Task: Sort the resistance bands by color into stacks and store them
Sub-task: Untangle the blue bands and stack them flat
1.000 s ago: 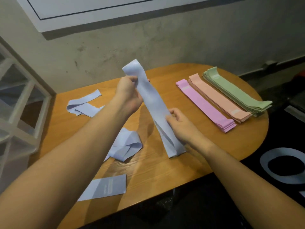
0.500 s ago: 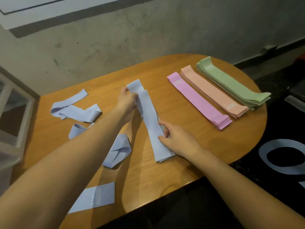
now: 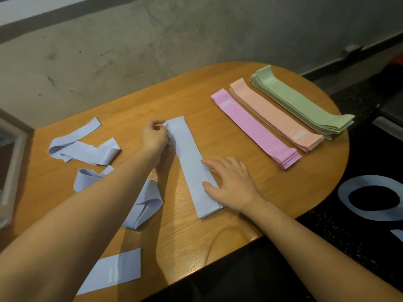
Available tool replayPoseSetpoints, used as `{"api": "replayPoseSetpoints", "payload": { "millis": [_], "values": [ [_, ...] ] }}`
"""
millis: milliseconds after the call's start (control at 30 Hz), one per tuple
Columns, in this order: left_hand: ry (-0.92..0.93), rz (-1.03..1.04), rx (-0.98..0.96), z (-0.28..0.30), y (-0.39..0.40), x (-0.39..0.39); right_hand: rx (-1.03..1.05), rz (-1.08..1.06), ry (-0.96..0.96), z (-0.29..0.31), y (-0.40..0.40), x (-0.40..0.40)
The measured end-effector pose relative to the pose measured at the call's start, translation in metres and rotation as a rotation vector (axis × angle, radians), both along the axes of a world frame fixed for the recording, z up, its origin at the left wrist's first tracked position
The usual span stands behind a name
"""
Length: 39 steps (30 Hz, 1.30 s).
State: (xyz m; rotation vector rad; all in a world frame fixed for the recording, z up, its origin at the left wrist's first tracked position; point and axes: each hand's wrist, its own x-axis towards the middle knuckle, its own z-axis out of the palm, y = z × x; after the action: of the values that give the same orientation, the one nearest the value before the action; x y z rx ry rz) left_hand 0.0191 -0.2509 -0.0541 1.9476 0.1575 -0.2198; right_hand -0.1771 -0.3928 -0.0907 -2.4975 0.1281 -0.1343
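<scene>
Wooden table (image 3: 272,199) against a grey wall, four band stacks on it.
Head view: blue stack (image 3: 192,164) lies mid-table, left hand (image 3: 154,136) pinching its far end, right hand (image 3: 231,182) flat-fingered on it; one pink stack (image 3: 255,129), one peach stack (image 3: 277,115), one green stack (image 3: 303,103) right; four loose blue bands (image 3: 82,147) left.

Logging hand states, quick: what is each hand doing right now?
Left hand: fingers curled, pinching the far end of the blue stack.
Right hand: open, fingers flat, pressing the stack's near end.
</scene>
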Motion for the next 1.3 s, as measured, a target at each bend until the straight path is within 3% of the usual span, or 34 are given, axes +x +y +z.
{"api": "replayPoseSetpoints", "payload": {
  "millis": [100,300,467,633,767,900,1067,1200,1300],
  "values": [
    [0.004,-0.023,0.072,0.002,0.003,-0.006,0.011,0.002,-0.016,-0.001,-0.002,0.001],
    [0.012,-0.373,0.308,0.024,0.021,-0.052,0.036,0.011,-0.013,0.001,-0.003,0.001],
    [0.041,-0.456,0.159,0.018,0.026,-0.085,0.054,-0.003,0.013,0.006,-0.003,0.000],
    [-0.026,-0.433,-0.004,0.015,0.035,-0.100,0.079,-0.030,0.037,0.010,-0.001,0.002],
    [-0.147,-0.357,-0.008,0.018,0.062,-0.110,0.195,-0.064,-0.045,0.016,0.006,-0.002],
    [-0.355,-0.318,0.068,0.017,0.107,-0.123,0.266,-0.007,-0.231,0.022,0.032,-0.008],
    [-0.459,-0.228,0.190,0.008,0.167,-0.144,0.286,0.091,-0.187,0.029,0.078,-0.007],
    [-0.538,-0.311,0.349,-0.004,0.220,-0.153,0.064,0.284,-0.269,0.040,0.114,-0.004],
    [-0.627,-0.334,0.495,-0.010,0.258,-0.155,0.071,0.405,-0.149,0.055,0.140,0.002]
  ]
}}
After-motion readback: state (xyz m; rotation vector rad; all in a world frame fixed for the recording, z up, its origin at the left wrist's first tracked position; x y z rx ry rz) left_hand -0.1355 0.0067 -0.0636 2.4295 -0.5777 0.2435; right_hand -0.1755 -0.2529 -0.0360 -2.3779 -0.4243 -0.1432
